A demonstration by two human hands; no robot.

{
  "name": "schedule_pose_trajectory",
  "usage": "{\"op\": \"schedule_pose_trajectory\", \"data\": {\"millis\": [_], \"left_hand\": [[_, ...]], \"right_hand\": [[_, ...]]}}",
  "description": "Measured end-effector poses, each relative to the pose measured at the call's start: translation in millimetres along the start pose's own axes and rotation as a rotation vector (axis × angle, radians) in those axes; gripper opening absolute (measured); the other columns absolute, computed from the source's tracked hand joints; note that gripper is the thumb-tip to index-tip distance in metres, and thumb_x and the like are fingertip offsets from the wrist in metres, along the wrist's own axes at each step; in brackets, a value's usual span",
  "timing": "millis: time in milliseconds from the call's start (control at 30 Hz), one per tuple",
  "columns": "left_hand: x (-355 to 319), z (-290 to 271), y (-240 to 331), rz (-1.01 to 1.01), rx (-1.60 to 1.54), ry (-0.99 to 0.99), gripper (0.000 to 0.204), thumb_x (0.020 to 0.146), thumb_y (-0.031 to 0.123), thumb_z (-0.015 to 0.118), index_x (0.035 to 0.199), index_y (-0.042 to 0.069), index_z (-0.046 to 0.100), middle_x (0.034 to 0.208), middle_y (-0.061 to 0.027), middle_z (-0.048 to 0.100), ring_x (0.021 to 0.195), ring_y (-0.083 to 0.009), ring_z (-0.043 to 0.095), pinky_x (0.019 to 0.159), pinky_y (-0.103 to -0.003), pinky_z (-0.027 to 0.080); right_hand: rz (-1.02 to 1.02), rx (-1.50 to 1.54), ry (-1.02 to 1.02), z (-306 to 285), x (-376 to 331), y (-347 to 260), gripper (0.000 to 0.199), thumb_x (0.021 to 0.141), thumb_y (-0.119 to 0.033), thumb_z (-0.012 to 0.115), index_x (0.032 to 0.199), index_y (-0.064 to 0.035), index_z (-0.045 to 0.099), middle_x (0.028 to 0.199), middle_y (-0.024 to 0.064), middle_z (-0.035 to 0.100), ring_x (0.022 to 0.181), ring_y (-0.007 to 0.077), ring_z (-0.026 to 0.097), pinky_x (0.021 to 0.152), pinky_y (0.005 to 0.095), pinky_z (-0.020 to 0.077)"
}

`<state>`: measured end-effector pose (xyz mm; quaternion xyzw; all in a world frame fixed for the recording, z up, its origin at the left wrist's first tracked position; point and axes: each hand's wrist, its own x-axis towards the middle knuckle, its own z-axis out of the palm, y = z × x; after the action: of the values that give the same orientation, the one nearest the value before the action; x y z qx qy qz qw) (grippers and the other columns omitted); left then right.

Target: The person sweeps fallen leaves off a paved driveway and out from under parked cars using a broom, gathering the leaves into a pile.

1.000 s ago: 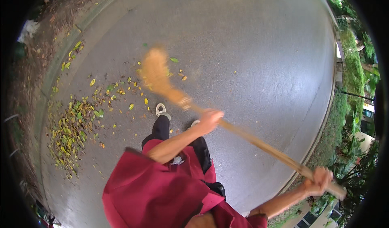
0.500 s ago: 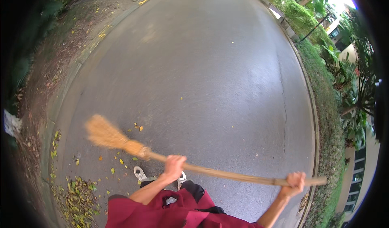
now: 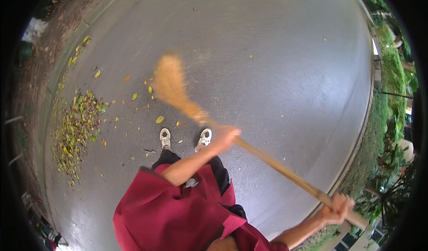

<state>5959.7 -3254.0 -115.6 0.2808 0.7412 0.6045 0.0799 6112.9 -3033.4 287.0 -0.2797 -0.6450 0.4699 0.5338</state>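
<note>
Fingers of the left hand point(image 3: 224, 137) wrapped shut around the middle of the broom point(image 3: 249, 148), just right of frame centre; fingers of the right hand point(image 3: 337, 207) clamped on the same wooden handle near its far end, at the lower right of the frame, with a short stub of handle poking out beyond the fist. Handle running as a long diagonal from lower right up toward centre; straw head blurred, lying above and left of the left hand, over the grey road point(image 3: 276, 63). Bare forearms coming in from the lower edge, meeting a dark red shirt point(image 3: 178, 215) that fills the lower middle of the frame. Two white shoes point(image 3: 165, 137) planted on the asphalt directly below the broom head, toes pointing up the frame, with dark trousers above them. Scattered yellow and green leaves around the shoes and left of the broom head; a thicker leaf pile point(image 3: 76, 126) gathered at the left of the frame along the kerb, well apart from the straw. Bare earth strip beyond the kerb at far left; green hedge point(image 3: 392, 81) curving down the right edge of the road.
</note>
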Motion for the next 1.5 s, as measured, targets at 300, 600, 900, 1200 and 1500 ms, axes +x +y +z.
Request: {"op": "schedule_pose_trajectory", "data": {"millis": [300, 600, 900, 1200, 1500], "left_hand": [[-138, -276, -38, -0.371, 0.808, -0.082, 0.018, 0.065, 0.003, 0.063, 0.079, 0.008, 0.054, 0.075, -0.0147, 0.06, 0.077, -0.0356, 0.058, 0.073, -0.045, 0.041], [50, -114, 43, 0.232, 0.353, -0.216, 0.014, 0.069, 0.002, 0.06, 0.081, 0.009, 0.055, 0.071, -0.008, 0.053, 0.075, -0.0268, 0.055, 0.072, -0.04, 0.038], [276, -105, -118, 0.344, 0.524, -0.331, 0.006, 0.075, 0.008, 0.057, 0.07, 0.01, 0.054, 0.076, -0.0058, 0.055, 0.081, -0.0264, 0.055, 0.075, -0.038, 0.042], [7, -318, -146, -0.028, 0.486, 0.425, 0.008, 0.071, 0.012, 0.058, 0.07, 0.007, 0.05, 0.068, -0.0126, 0.049, 0.071, -0.0318, 0.052, 0.063, -0.044, 0.037], [-217, -523, -109, -0.423, 0.849, 0.157, 0.013, 0.071, 0.006, 0.06, 0.076, 0.006, 0.049, 0.074, -0.0132, 0.053, 0.079, -0.0359, 0.055, 0.071, -0.045, 0.044]], "right_hand": [[0.723, 0.651, -0.426, 125, -145, 152, 0.028, 0.08, -0.01, 0.059, 0.062, -0.0154, 0.037, 0.051, -0.0056, 0.033, 0.044, 0.0069, 0.028, 0.044, 0.0229, 0.0269], [0.201, 0.623, 0.149, -86, -57, 53, 0.026, 0.091, -0.013, 0.054, 0.066, -0.0145, 0.049, 0.05, -0.0052, 0.033, 0.042, 0.0075, 0.031, 0.037, 0.0227, 0.0311], [0.021, 0.188, 0.226, 136, -156, 60, 0.029, 0.092, -0.006, 0.049, 0.064, -0.0142, 0.046, 0.056, -0.001, 0.043, 0.061, 0.0085, 0.048, 0.058, 0.0243, 0.046], [0.362, 0.18, -0.424, 266, -164, 51, 0.028, 0.083, -0.007, 0.055, 0.067, -0.0154, 0.034, 0.051, -0.0032, 0.032, 0.046, 0.0081, 0.029, 0.043, 0.0261, 0.0259], [0.79, 0.481, -0.732, 296, -316, 93, 0.022, 0.076, -0.014, 0.068, 0.067, -0.0161, 0.048, 0.055, -0.0044, 0.043, 0.052, 0.0096, 0.04, 0.055, 0.0277, 0.0388]]}}
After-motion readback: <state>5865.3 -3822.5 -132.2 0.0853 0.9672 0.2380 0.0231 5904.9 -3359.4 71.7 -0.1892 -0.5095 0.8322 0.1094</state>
